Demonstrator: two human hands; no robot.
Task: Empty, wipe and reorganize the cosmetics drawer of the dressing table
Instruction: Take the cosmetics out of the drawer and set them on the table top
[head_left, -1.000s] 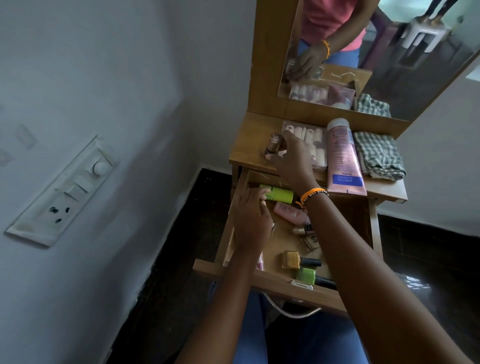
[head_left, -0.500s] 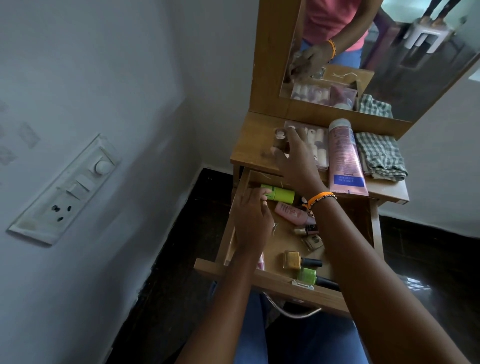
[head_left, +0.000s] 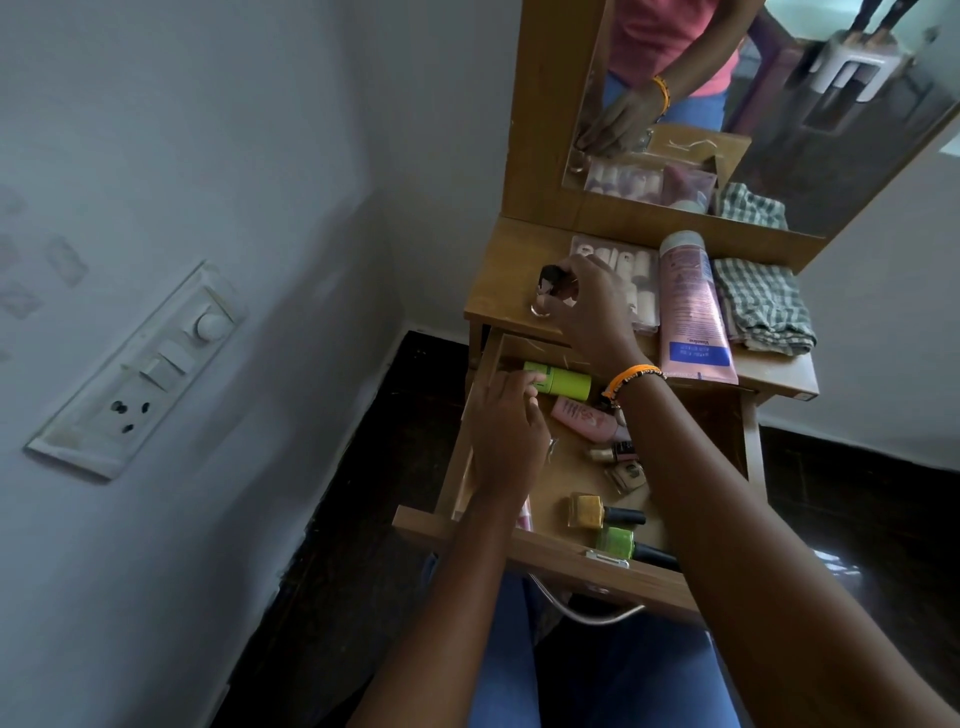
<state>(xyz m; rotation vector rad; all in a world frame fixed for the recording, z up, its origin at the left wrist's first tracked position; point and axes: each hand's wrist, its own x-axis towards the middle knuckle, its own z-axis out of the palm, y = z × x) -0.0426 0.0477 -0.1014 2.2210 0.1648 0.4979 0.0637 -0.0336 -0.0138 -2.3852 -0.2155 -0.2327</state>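
The wooden drawer (head_left: 519, 540) is pulled out under the dressing table top (head_left: 498, 291). My right hand (head_left: 592, 312) is over the table top, fingers closed on a small dark-capped bottle (head_left: 551, 283) that stands there. My left hand (head_left: 511, 431) reaches into the drawer's left side, fingertips touching a green tube (head_left: 563, 382). Also in the drawer lie a pink tube (head_left: 584, 418), a yellow nail polish (head_left: 587, 512), a green nail polish (head_left: 615, 540) and small bottles (head_left: 618, 462).
On the table top lie a clear pack of white pieces (head_left: 641, 291), a large pink lotion tube (head_left: 691, 312) and a folded checked cloth (head_left: 761, 306). A mirror (head_left: 779, 104) stands behind. A wall with a switch panel (head_left: 145, 369) is close on the left.
My right hand carried the small bottle a little left and down on the table top and still grips it. My left hand stayed at the green tube.
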